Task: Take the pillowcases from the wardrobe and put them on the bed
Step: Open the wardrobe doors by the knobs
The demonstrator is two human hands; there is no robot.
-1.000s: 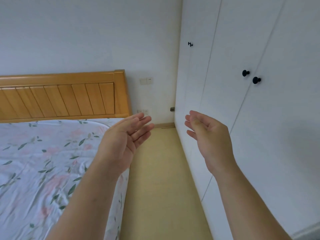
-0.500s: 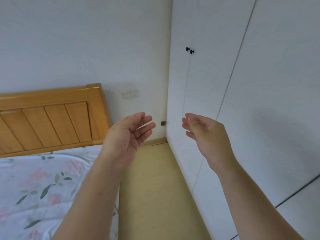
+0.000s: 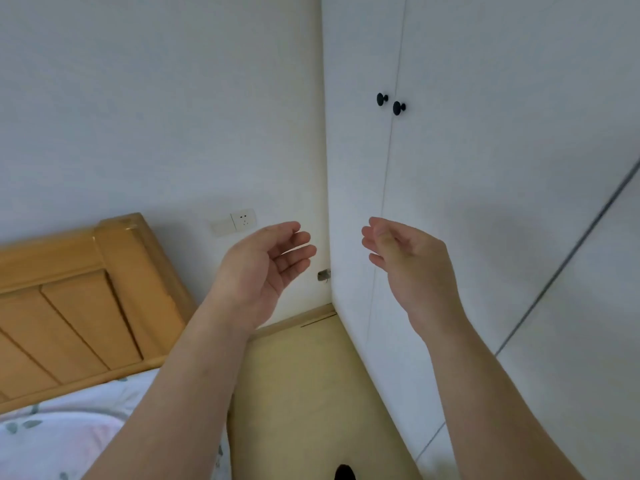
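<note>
The white wardrobe [image 3: 485, 202] fills the right side, its doors closed, with two black knobs [image 3: 390, 103] side by side high up. The bed [image 3: 62, 441], with a floral sheet and a wooden headboard [image 3: 86, 306], lies at the lower left. My left hand [image 3: 259, 271] and my right hand [image 3: 412, 268] are raised in front of me, palms facing each other, fingers apart and holding nothing. Both hang well below the knobs, the right one in front of the wardrobe door. No pillowcase is in view.
A narrow strip of yellow floor [image 3: 311, 393] runs between the bed and the wardrobe up to the white wall. A wall socket [image 3: 242, 219] sits above the headboard's right end. A small metal door stop [image 3: 324, 274] juts from the wall by the wardrobe's corner.
The view has moved forward toward the far wall and tilted up. The nearer pair of knobs has left the view and the far pair has come close. Both hands stay open.
</note>
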